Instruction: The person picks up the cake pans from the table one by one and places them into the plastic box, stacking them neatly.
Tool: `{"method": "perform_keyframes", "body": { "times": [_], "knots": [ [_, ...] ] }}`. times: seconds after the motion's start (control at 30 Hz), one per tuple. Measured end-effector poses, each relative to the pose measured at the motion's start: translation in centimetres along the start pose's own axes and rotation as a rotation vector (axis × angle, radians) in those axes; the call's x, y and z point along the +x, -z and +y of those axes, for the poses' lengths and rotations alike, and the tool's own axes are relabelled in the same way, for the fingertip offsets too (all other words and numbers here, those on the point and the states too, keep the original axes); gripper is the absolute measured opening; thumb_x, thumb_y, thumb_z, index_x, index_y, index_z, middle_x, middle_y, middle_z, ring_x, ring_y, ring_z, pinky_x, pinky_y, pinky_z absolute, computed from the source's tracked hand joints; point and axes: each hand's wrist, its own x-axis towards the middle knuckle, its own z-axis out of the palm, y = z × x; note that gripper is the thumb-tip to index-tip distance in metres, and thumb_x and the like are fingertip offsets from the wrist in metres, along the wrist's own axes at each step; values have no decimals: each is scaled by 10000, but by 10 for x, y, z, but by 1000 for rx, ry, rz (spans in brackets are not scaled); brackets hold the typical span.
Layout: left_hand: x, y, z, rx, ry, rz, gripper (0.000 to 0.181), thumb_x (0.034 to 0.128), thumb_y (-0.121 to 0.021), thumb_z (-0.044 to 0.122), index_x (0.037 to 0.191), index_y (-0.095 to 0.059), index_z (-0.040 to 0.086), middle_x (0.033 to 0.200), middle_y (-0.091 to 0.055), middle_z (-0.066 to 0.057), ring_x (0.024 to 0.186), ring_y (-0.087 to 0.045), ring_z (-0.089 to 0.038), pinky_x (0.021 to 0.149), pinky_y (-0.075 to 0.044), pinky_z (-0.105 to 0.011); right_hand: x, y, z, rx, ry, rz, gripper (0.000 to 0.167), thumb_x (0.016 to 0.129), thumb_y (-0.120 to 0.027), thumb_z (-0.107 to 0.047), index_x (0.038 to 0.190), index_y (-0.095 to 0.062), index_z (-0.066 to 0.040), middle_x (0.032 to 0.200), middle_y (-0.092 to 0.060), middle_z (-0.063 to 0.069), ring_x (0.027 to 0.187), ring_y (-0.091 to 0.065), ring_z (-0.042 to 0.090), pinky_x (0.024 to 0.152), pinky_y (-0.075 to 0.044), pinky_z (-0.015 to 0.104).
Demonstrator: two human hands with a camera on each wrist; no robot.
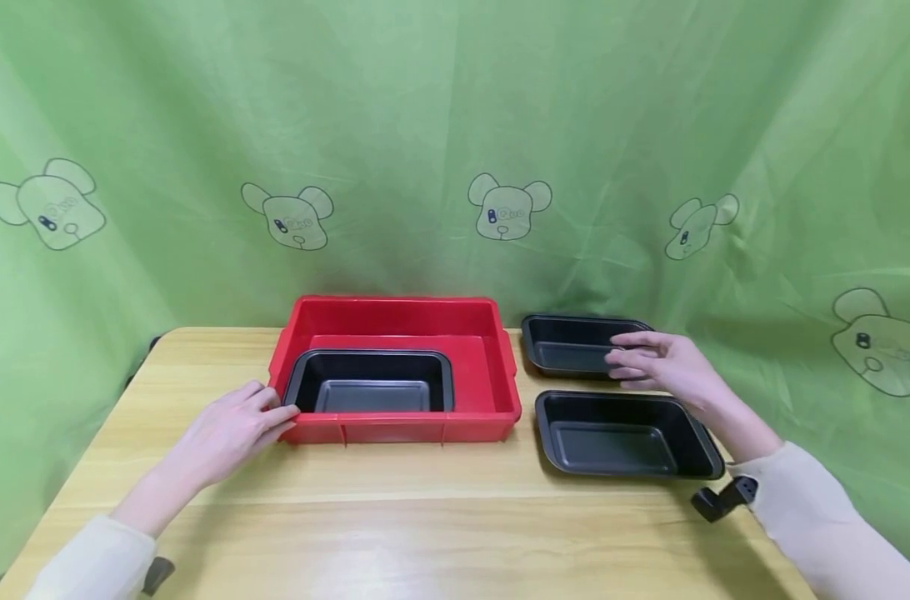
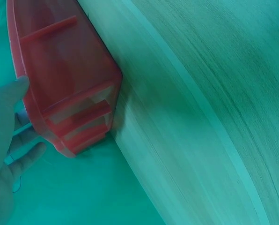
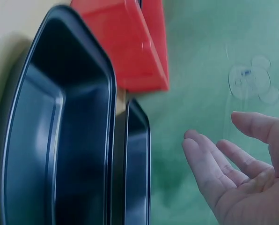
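Note:
A black rectangular loaf pan (image 1: 380, 357) sits inside a red plastic bin (image 1: 470, 367), toward its front left. My left hand (image 1: 233, 425) rests at the bin's front left corner. In the left wrist view its thumb touches the rim of the red bin (image 2: 64, 51), and the other fingers reach out fairly straight past the corner. My right hand (image 1: 665, 364) hovers with loosely bent fingers over a second loaf pan (image 1: 563, 360) at the back right. A third loaf pan (image 1: 612, 446) lies in front of that one. The right wrist view shows the right hand (image 3: 242, 178) holding nothing.
All this stands on a light wooden table (image 1: 425, 533). Behind it hangs a green curtain (image 1: 395, 100) printed with bear heads, close to the table's back edge. Both outside loaf pans lie just right of the bin.

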Motion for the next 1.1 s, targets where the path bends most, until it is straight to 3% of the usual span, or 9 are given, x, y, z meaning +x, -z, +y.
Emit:
{"method": "perform_keyframes", "body": {
  "times": [0.23, 0.37, 0.57, 0.67, 0.73, 0.8, 0.9, 0.97, 1.1],
  "knots": [
    [-1, 1, 0, 9, -2, -5, 387, 746, -961, 167, 1112, -835, 156, 870, -676, -36, 816, -545, -161, 639, -530, -271, -12, 36, 16, -142, -5, 69, 488, 1062, -653, -221, 1456, -497, 22, 1014, -755, -256, 923, -768, -3, 839, -639, 247],
    [-2, -1, -2, 9, -17, 15, 393, 730, -969, 168, 1099, -836, 158, 863, -670, -34, 803, -536, -160, 626, -519, -269, -18, 53, 25, -228, -19, 101, 586, 1066, -648, -254, 1507, -444, 73, 980, -746, -279, 911, -753, -37, 828, -637, 238],
    [-1, -3, -2, 14, -43, 63, 386, 720, -974, 164, 1082, -840, 164, 837, -653, -25, 785, -517, -152, 606, -497, -261, -29, 73, 52, -240, -16, 145, 322, 1064, -651, -228, 1361, -583, -125, 926, -718, -320, 869, -738, -61, 779, -638, 230],
    [0, -4, -2, 15, -44, 62, 392, 717, -976, 168, 1084, -839, 171, 838, -656, -23, 788, -520, -148, 609, -504, -259, -32, 82, 67, -258, -28, 159, 368, 1057, -661, -235, 1378, -588, -70, 935, -714, -328, 862, -733, -63, 773, -639, 231],
    [0, -4, -2, 15, -42, 60, 395, 715, -978, 168, 1085, -839, 173, 840, -657, -24, 791, -522, -147, 610, -507, -258, -33, 87, 77, -292, -42, 166, 493, 1055, -664, -249, 1438, -539, 35, 967, -774, -215, 859, -729, -64, 776, -639, 234],
    [0, -4, -2, 14, -41, 59, 394, 717, -977, 168, 1085, -839, 171, 840, -658, -25, 792, -523, -147, 612, -507, -258, -34, 91, 86, -340, -50, 175, 593, 1056, -663, -263, 1479, -472, 106, 1045, -816, 0, 852, -723, -63, 772, -638, 234],
    [0, -4, -2, 15, -40, 51, 395, 720, -975, 167, 1090, -839, 166, 843, -661, -29, 788, -521, -148, 611, -500, -255, -34, 96, 99, -428, -60, 181, 660, 1062, -651, -284, 1498, -415, 151, 1198, -743, 280, 819, -707, -54, 753, -634, 236],
    [0, -3, -2, 15, -38, 44, 396, 722, -974, 165, 1094, -839, 162, 848, -665, -32, 790, -523, -150, 613, -500, -255, -34, 97, 108, -472, -66, 182, 663, 1065, -644, -301, 1495, -416, 151, 1225, -702, 352, 803, -698, -45, 743, -632, 241],
    [0, -4, -2, 15, -35, 39, 392, 727, -970, 160, 1096, -838, 158, 856, -672, -35, 796, -528, -156, 620, -505, -263, -34, 96, 122, -488, -70, 180, 637, 1065, -645, -288, 1467, -449, 165, 1211, -704, 366, 806, -707, -29, 737, -639, 278]
  ]
}}
